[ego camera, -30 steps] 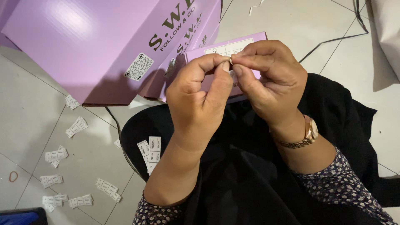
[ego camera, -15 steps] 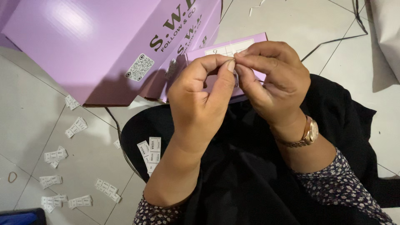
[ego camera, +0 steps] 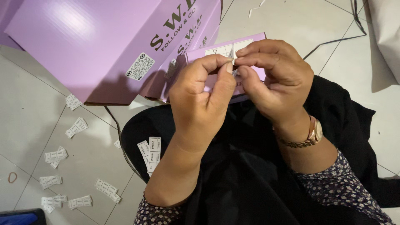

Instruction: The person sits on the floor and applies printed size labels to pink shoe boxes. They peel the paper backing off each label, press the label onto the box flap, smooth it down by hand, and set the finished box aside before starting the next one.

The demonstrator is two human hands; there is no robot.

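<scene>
Both hands meet at chest height over the lap, fingertips almost touching. The left hand [ego camera: 200, 98] and the right hand [ego camera: 277, 81] each pinch one small white paper tag [ego camera: 231, 58] between thumb and forefinger; it sits right at the point where the two hands come together, so neither is nearer. Most of it is hidden by the fingers, and its long axis cannot be told for sure; the visible sliver stands roughly upright.

Just behind the fingertips, away from the body, lies one small purple box [ego camera: 225, 52] with a white label. Beyond it and off to the left-hand side rest large purple cartons [ego camera: 96, 46], at least two stacked. Below the left wrist, three or so white tags [ego camera: 150, 154] lie on the black lap cloth [ego camera: 233, 175]. Farther out to the left, about seven small clusters of loose tags [ego camera: 77, 127] are scattered over the tiled floor [ego camera: 33, 121], along with one rubber band [ego camera: 12, 177]
</scene>
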